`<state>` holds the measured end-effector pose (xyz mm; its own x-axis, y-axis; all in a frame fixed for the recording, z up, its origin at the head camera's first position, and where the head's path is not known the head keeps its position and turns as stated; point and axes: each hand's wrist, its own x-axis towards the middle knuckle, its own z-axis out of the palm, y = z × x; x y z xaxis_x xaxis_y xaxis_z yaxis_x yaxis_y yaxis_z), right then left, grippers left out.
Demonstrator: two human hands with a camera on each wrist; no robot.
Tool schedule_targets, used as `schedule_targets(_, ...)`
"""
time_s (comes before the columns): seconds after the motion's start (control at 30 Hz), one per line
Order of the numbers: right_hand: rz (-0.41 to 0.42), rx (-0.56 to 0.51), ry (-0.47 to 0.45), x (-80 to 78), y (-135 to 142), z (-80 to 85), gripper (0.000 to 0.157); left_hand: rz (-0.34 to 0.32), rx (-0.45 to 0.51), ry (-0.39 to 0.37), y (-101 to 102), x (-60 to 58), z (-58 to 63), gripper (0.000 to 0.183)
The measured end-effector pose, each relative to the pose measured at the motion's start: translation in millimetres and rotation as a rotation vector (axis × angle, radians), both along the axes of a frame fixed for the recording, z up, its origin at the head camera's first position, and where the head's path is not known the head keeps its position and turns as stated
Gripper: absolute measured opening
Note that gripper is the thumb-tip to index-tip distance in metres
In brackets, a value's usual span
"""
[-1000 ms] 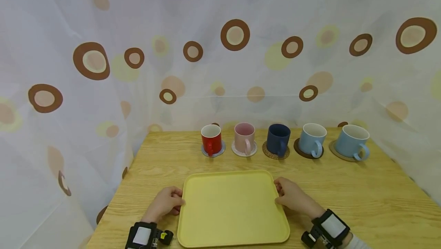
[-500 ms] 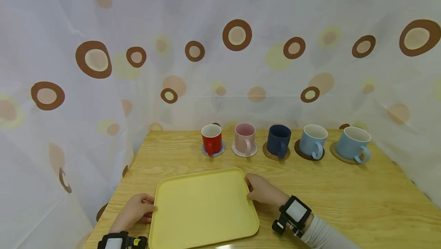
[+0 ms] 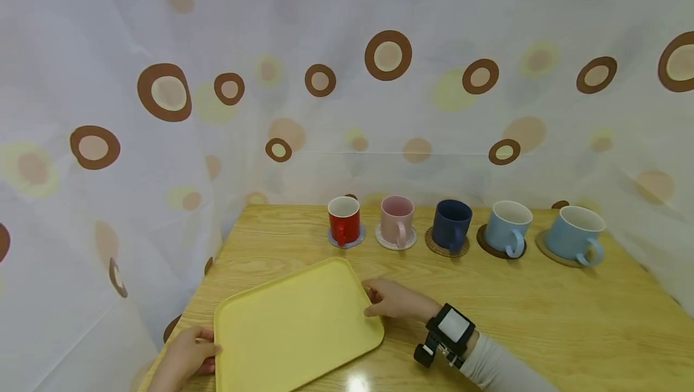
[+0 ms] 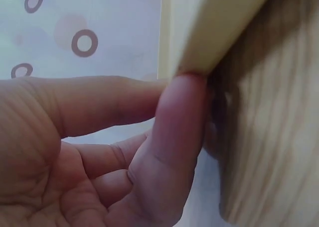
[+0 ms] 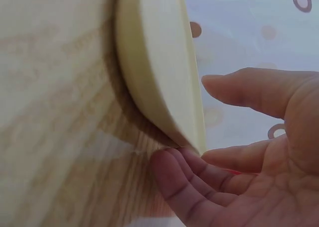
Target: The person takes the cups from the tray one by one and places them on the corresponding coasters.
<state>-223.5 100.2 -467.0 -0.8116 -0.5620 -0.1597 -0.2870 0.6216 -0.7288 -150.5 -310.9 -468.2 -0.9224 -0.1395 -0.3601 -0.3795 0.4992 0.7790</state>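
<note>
A yellow rectangular tray [image 3: 295, 323] lies at a slant on the wooden table, its near left part cut off by the head view's lower edge. My left hand [image 3: 187, 356] holds its left edge; in the left wrist view a fingertip [image 4: 182, 100] presses against the tray's outer side. On the opposite edge, my right hand [image 3: 396, 300] grips the rim between thumb and fingers. From the right wrist, several fingers [image 5: 172, 172] curl in low at the tray's edge, while the thumb [image 5: 244, 90] stands over its top side. Nothing sits on the tray.
Along the back of the table [image 3: 520, 320] stand a red mug [image 3: 344, 220], a pink mug [image 3: 397, 221], a dark blue mug [image 3: 451, 224] and two light blue mugs, one [image 3: 506, 229] left of the other [image 3: 572, 235], each on a coaster. A patterned curtain [image 3: 336, 109] hangs behind.
Both hands have moved the tray left and turned it counterclockwise, so its right end now points farther back. The view has swung a little left; the mugs keep their places.
</note>
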Motion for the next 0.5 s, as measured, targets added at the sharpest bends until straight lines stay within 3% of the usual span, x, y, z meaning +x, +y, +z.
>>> schedule_targets(0.13,0.012,0.02,-0.003,16.3,3,3.6,0.058,-0.003,-0.062,0.012,-4,4.0,4.0,0.034)
schedule_targets(0.23,0.016,0.054,0.023,31.7,7,5.1,0.055,-0.035,-0.12,0.025,-9,-0.9,7.3,0.036)
schedule_targets(0.37,0.02,0.106,0.091,50.8,11,6.5,0.051,-0.115,-0.241,0.046,-16,-20.4,14.9,0.047)
schedule_targets(0.5,0.051,0.121,0.136,62.1,12,10.6,0.037,-0.188,-0.326,0.086,-18,-44.7,22.8,0.05)
